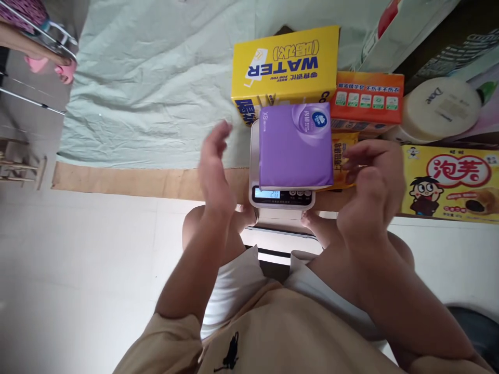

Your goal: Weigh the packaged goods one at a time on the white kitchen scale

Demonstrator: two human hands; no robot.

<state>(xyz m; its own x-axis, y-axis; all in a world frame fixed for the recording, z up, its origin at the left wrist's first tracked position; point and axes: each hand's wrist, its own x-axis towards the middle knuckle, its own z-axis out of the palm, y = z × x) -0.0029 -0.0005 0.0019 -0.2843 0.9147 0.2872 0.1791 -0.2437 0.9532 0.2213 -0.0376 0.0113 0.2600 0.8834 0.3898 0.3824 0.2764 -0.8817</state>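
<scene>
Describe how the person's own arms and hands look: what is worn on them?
Both arms are bare from the short sleeves down. The left hand and right hand wear no gloves; no rings, watch or bracelet show on the fingers or wrists. The short-sleeved shirt is tan, with a small black figure printed on the front.

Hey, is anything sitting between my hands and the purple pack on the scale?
Nothing visible does. The purple pack lies on the scale; the left hand hangs open beside its left edge, the right hand beside its right edge, partly over a yellow packet.
</scene>
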